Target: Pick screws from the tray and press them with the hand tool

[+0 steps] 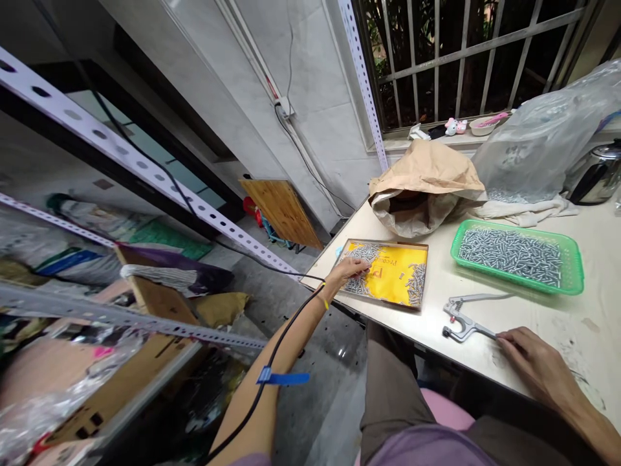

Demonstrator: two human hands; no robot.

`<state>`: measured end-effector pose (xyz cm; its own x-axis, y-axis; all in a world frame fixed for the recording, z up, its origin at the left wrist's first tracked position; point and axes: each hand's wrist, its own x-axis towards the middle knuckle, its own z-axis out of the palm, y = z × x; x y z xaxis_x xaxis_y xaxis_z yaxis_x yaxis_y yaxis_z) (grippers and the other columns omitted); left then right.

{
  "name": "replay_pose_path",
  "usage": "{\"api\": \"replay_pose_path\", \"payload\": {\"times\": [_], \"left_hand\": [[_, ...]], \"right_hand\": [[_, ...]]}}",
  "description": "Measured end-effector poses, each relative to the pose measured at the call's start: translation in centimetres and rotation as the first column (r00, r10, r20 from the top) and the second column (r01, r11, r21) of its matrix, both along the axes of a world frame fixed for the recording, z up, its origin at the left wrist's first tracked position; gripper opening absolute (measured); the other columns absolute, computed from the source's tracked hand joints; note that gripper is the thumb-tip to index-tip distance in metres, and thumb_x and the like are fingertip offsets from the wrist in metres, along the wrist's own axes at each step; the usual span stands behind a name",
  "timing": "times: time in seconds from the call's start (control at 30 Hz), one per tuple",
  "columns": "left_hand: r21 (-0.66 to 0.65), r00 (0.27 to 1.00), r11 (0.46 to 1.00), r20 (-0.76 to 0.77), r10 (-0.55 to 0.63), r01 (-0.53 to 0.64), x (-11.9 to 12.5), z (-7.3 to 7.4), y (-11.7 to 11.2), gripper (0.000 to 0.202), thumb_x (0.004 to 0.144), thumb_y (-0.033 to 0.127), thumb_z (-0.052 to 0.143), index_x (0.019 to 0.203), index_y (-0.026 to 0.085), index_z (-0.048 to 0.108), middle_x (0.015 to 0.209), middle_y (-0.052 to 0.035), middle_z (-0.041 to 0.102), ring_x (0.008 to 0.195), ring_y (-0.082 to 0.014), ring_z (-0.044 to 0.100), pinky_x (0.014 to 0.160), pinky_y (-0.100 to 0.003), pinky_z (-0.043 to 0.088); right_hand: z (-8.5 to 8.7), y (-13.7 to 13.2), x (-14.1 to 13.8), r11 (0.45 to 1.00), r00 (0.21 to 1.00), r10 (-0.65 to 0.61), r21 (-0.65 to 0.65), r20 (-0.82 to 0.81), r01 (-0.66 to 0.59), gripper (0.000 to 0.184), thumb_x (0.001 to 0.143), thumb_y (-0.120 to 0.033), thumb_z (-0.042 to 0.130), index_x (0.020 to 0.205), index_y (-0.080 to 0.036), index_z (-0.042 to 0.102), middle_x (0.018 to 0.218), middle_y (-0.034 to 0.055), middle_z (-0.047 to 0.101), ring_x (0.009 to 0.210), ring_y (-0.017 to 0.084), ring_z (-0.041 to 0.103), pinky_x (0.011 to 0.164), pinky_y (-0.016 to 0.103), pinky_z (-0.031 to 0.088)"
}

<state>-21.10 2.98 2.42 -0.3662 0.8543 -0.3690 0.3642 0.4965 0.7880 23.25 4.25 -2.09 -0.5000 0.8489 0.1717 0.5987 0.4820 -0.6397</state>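
Note:
My left hand (351, 269) reaches over a shallow cardboard box (421, 272) with a yellow lining. Its thumb and fingertips come together above small metal pieces (359, 285) piled at the box's left side; whatever they pinch is too small to make out. More of these pieces (416, 282) lie along the box's right side. At the table's front edge, my right hand (528, 356) grips one handle of metal hand pliers (458, 320). The pliers lie on the tabletop with jaws to the left and handles spread.
Right of the box, a green basket (577, 262) holds many small metal pieces. Behind stand a brown paper bag (424, 171), a clear plastic bag (528, 149) and a kettle (599, 171). A black cable (279, 346) runs along my left arm. Perforated metal posts (160, 171) rise at left.

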Motion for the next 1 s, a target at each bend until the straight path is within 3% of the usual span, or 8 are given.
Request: {"api": "replay_pose_path", "payload": {"times": [0.13, 0.27, 0.37, 0.47, 0.63, 0.8, 1.0], "left_hand": [[0.044, 0.976, 0.999, 0.217, -0.031, 0.022, 3.6, 0.4, 0.0, 0.037, 0.061, 0.045, 0.077, 0.067, 0.012, 0.060, 0.064, -0.0003, 0.062, 0.047, -0.0036, 0.044, 0.046, -0.017, 0.035], [0.073, 0.944, 0.992, 0.306, -0.124, 0.106, 10.8, -0.8, -0.6, 0.032, 0.064, 0.040, 0.075, 0.072, 0.011, 0.063, 0.066, -0.0007, 0.063, 0.049, -0.0046, 0.047, 0.044, -0.016, 0.037], [0.021, 0.941, 0.990, 0.308, -0.141, 0.142, 16.1, -2.2, -1.3, 0.026, 0.067, 0.036, 0.072, 0.070, 0.011, 0.063, 0.053, 0.0035, 0.054, 0.043, -0.0044, 0.043, 0.039, -0.016, 0.034], [-0.046, 0.960, 0.986, 0.240, -0.146, 0.162, 19.3, -3.4, -1.6, 0.021, 0.071, 0.032, 0.068, 0.067, 0.012, 0.062, 0.044, 0.0070, 0.045, 0.037, -0.0037, 0.037, 0.037, -0.016, 0.031], [-0.113, 0.965, 0.975, 0.202, -0.164, 0.190, 20.7, -4.3, -1.6, 0.027, 0.074, 0.034, 0.066, 0.059, 0.013, 0.057, 0.040, 0.0081, 0.041, 0.034, -0.0033, 0.035, 0.036, -0.016, 0.028], [-0.174, 0.967, 0.965, 0.197, -0.163, 0.198, 20.9, -4.2, -1.4, 0.030, 0.074, 0.031, 0.067, 0.054, 0.015, 0.053, 0.036, 0.0091, 0.038, 0.031, -0.0025, 0.032, 0.034, -0.016, 0.025], [-0.333, 0.954, 0.901, 0.208, -0.218, 0.278, 21.1, -3.9, -1.3, 0.029, 0.072, 0.031, 0.071, 0.055, 0.014, 0.054, 0.035, 0.0088, 0.040, 0.028, -0.0022, 0.034, 0.034, -0.016, 0.022]], "right_hand": [[1.3, 0.2, 0.0, 0.999, 0.998, 0.032, -0.004, 0.046, -0.032, 0.037, 0.093, -0.047, 0.035, 0.084, -0.024, 0.063, 0.089, 0.0061, 0.065, 0.076, 0.019, 0.065, 0.064, 0.031, 0.052], [2.2, 0.6, -0.1, 0.994, 0.980, 0.113, -0.011, 0.166, -0.112, 0.032, 0.093, -0.039, 0.037, 0.091, -0.022, 0.064, 0.094, 0.0074, 0.064, 0.082, 0.019, 0.064, 0.069, 0.031, 0.052], [1.9, 0.5, -0.5, 0.987, 0.956, 0.160, -0.007, 0.245, -0.163, 0.027, 0.092, -0.031, 0.041, 0.102, -0.021, 0.063, 0.096, 0.0082, 0.062, 0.084, 0.019, 0.063, 0.071, 0.030, 0.051], [1.5, 0.3, -0.9, 0.986, 0.941, 0.155, 0.015, 0.302, -0.167, 0.027, 0.093, -0.023, 0.038, 0.102, -0.020, 0.063, 0.093, 0.0079, 0.061, 0.083, 0.018, 0.062, 0.073, 0.029, 0.050], [1.4, 0.1, -1.1, 0.987, 0.929, 0.132, 0.036, 0.345, -0.154, 0.026, 0.094, -0.018, 0.038, 0.097, -0.020, 0.064, 0.089, 0.0062, 0.060, 0.083, 0.018, 0.060, 0.073, 0.028, 0.047], [1.4, 0.2, -0.9, 0.983, 0.923, 0.154, 0.036, 0.352, -0.178, 0.026, 0.095, -0.017, 0.037, 0.095, -0.018, 0.063, 0.088, 0.0063, 0.059, 0.082, 0.016, 0.058, 0.071, 0.026, 0.045], [1.0, 0.2, -0.5, 0.978, 0.922, 0.173, 0.048, 0.345, -0.201, 0.024, 0.093, -0.012, 0.039, 0.093, -0.019, 0.062, 0.089, 0.0054, 0.058, 0.081, 0.016, 0.056, 0.068, 0.024, 0.042]]}}
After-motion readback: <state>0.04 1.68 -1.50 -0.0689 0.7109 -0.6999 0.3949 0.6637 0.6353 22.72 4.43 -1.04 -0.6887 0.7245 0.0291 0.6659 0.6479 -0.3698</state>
